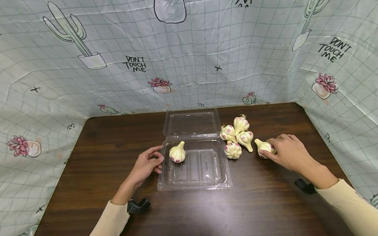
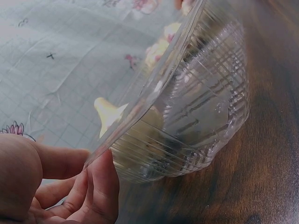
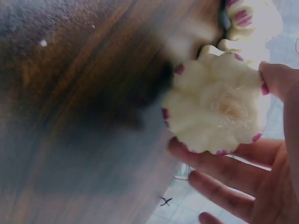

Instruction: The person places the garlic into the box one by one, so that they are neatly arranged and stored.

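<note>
A clear plastic clamshell container (image 1: 195,183) lies with its lid folded back on the dark table. One garlic bulb (image 1: 177,153) sits at the left inside its base. My left hand (image 1: 146,163) pinches the container's left rim between thumb and fingers, as the left wrist view (image 2: 70,182) also shows. Over to the right, my right hand (image 1: 287,151) holds another garlic bulb (image 1: 262,147) between thumb and fingers. In the right wrist view that bulb's root end (image 3: 229,112) faces the camera. Several more garlic bulbs (image 1: 244,139) are clustered between the container and my right hand.
The container's lid (image 1: 192,123) leans toward the back of the wooden table (image 1: 118,137). Behind and at both sides hangs a patterned cloth (image 1: 189,59) with cactus drawings. A black wrist device (image 1: 138,206) is on the left wrist.
</note>
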Demonstrator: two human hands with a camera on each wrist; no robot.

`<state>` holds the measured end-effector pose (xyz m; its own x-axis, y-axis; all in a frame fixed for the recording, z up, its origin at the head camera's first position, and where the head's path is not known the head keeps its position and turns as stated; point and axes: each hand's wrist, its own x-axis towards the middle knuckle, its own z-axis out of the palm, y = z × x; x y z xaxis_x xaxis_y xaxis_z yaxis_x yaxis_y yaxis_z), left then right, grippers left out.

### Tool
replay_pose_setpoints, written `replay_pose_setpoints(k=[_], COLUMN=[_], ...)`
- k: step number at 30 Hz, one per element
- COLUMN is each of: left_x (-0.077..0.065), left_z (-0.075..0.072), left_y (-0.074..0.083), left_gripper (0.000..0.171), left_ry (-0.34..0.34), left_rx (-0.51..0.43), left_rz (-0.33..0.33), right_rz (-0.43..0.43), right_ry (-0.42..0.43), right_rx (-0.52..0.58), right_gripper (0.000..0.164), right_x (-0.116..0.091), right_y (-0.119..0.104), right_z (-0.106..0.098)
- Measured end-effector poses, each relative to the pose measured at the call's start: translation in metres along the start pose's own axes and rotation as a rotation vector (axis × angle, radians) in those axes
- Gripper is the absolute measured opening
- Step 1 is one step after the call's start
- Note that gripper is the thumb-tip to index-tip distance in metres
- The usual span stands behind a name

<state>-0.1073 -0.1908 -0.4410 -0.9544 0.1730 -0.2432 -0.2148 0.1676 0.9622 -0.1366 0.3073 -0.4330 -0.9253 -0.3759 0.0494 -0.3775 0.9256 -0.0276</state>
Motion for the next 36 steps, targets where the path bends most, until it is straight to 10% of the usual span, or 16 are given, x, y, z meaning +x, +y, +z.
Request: replay_pose_setpoints(k=[18,36], left_x=[0.0,0.001], left_z=[-0.001,-0.001], left_y=[-0.002,-0.001], left_gripper=[0.051,0.051], left_ry=[-0.002,-0.011], left_rx=[-0.005,-0.014], left_rz=[0.01,0.008], right_rz=[-0.214,-0.431], right_ry=[0.464,0.517], right_rx=[0.197,0.231], right_gripper=[0.073,0.07], right_x=[0.006,0.039], right_y=[-0.007,-0.065], right_z=[-0.011,-0.028])
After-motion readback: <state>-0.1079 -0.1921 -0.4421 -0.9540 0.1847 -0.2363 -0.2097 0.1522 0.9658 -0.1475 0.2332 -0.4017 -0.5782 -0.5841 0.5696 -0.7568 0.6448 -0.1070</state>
